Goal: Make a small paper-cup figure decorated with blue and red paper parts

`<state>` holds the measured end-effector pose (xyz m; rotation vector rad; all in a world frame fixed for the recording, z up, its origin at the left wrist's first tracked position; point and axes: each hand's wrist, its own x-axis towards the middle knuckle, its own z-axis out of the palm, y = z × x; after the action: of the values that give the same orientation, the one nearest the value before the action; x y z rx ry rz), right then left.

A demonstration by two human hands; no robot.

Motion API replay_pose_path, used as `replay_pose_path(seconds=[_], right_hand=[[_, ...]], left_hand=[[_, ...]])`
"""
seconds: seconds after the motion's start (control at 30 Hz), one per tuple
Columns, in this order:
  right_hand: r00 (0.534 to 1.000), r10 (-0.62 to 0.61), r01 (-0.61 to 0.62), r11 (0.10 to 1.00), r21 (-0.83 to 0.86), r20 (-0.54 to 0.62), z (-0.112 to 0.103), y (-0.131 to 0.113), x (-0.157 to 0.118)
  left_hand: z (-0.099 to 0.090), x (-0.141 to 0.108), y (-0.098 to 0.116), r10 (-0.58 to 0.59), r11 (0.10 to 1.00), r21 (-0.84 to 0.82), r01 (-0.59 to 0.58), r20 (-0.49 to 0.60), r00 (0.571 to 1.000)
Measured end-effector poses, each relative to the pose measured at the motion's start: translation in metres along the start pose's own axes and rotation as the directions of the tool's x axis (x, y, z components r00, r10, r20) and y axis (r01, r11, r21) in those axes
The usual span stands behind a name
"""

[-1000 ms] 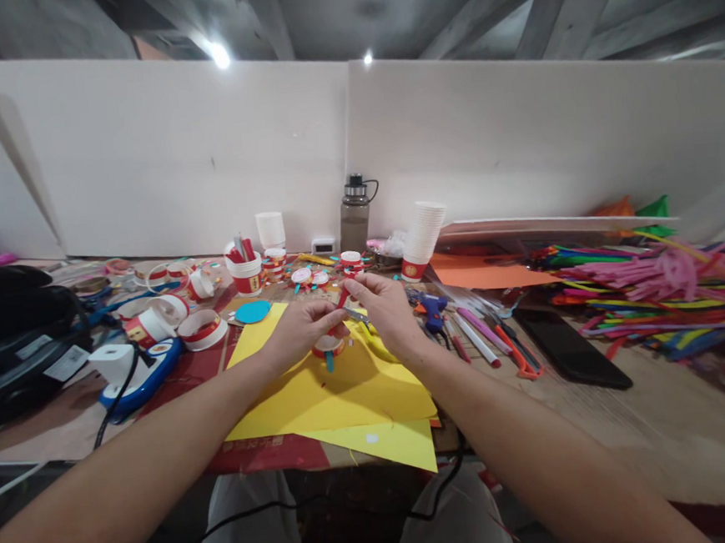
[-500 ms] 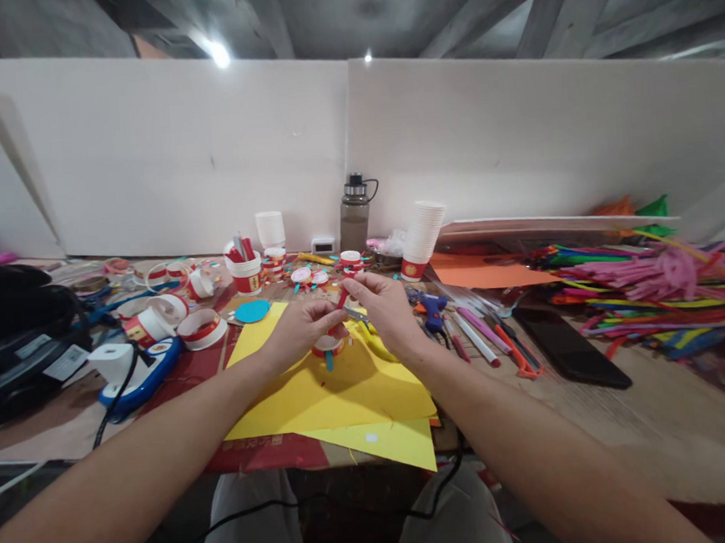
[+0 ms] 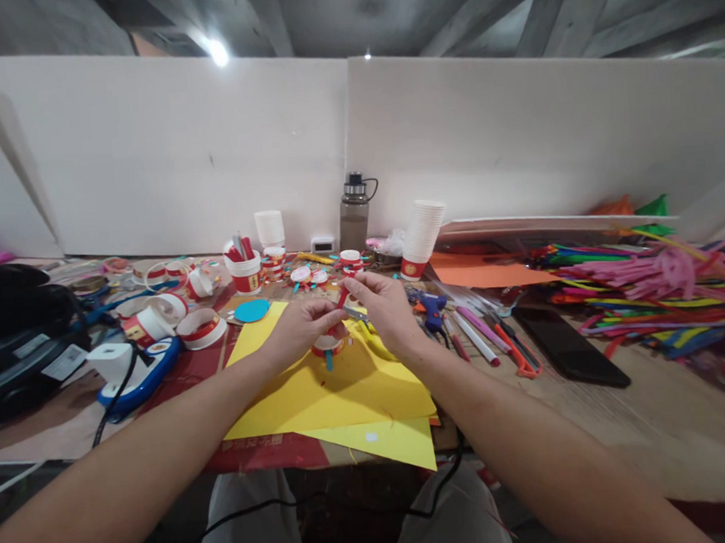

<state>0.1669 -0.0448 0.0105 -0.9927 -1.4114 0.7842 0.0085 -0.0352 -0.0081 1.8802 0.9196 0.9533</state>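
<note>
Over yellow paper, left fingers, right fingers pinched closed on red strip.

White wall panels — grey beams and bright light above.

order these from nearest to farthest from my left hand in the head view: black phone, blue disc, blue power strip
From your left hand:
1. blue disc, just to its left
2. blue power strip, farther left
3. black phone, far right, past your right hand
</note>
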Motion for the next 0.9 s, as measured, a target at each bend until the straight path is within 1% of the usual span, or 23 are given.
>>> replay_pose_path(seconds=[0.13, 0.27, 0.43, 0.57, 0.73, 0.83, 0.9], right_hand=[[1.000, -0.005, 0.005, 1.000, 0.002, 0.004, 0.0003, -0.0023, -0.0011], [1.000, -0.023, 0.023, 1.000, 0.011, 0.017, 0.0005, -0.0046, -0.0023], [1.000, -0.011, 0.010, 0.999, 0.040, 0.007, 0.0012, -0.0047, -0.0019], [1.000, -0.004, 0.004, 0.999, 0.037, -0.017, 0.0017, -0.0056, -0.0016], [1.000, -0.002, 0.003, 1.000, 0.028, -0.027, 0.0015, -0.0057, -0.0022], [0.999, 0.019, -0.018, 1.000, 0.025, -0.029, 0.0006, -0.0025, -0.0005], [0.998, 0.052, -0.051, 0.998, 0.045, -0.029, -0.0004, 0.0007, 0.0015]], left_hand=[[-0.0001, 0.0001, -0.0003, -0.012, 0.999, -0.036, 0.012, -0.002, 1.000], [-0.0017, 0.0013, -0.0006, 0.011, 0.999, -0.053, -0.011, 0.001, 1.000], [-0.0026, 0.0020, 0.0001, 0.010, 0.997, -0.083, -0.010, 0.002, 1.000], [-0.0023, 0.0015, 0.0006, 0.007, 0.998, -0.070, -0.008, -0.009, 1.000], [-0.0028, 0.0019, -0.0001, 0.022, 0.998, -0.053, -0.022, 0.006, 1.000], [-0.0030, 0.0019, -0.0002, 0.008, 0.998, -0.055, -0.007, 0.020, 1.000], [-0.0028, 0.0020, -0.0002, -0.021, 0.995, -0.094, 0.024, 0.031, 0.999]])
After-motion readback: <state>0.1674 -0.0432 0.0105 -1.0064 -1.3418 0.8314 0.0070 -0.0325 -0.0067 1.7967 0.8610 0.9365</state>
